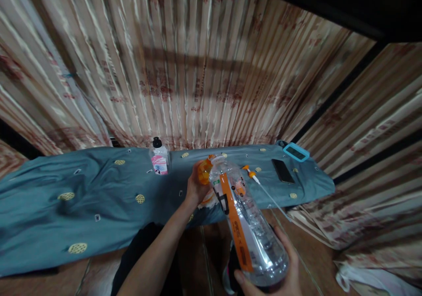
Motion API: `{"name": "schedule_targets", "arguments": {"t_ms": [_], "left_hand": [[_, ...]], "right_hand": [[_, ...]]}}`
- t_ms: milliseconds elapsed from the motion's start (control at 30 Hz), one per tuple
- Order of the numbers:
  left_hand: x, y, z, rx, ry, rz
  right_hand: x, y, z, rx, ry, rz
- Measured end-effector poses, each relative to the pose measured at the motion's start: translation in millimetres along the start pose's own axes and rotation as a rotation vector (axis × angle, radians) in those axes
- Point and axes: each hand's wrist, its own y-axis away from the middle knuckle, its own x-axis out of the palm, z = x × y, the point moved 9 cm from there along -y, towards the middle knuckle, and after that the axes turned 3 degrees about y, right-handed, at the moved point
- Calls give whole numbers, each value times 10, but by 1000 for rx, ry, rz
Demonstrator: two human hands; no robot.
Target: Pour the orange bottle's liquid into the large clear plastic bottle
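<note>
My right hand (268,276) supports the base of a large clear plastic bottle (260,232) with an orange and white label. The bottle tilts, its neck pointing up and left. My left hand (196,186) is closed around a translucent orange container (205,171) against the bottle's mouth; its lower part is hidden. Below it, something orange and white (209,199) shows partly, too covered to name. An orange pump head (249,172) with a long white tube lies to the right of the big bottle's neck.
Blue-green patterned cloth (108,181) covers a long narrow surface. A small clear bottle with a black cap (160,157) stands to the left. At the right lie a black phone (282,171) and a light-blue framed device (296,152). Pleated curtains (198,67) hang behind and at the right.
</note>
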Motion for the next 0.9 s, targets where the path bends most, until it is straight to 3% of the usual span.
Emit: {"name": "schedule_targets", "arguments": {"t_ms": [900], "left_hand": [[9, -13, 12, 37, -48, -16]], "right_hand": [[-27, -33, 114, -93, 118, 1]]}}
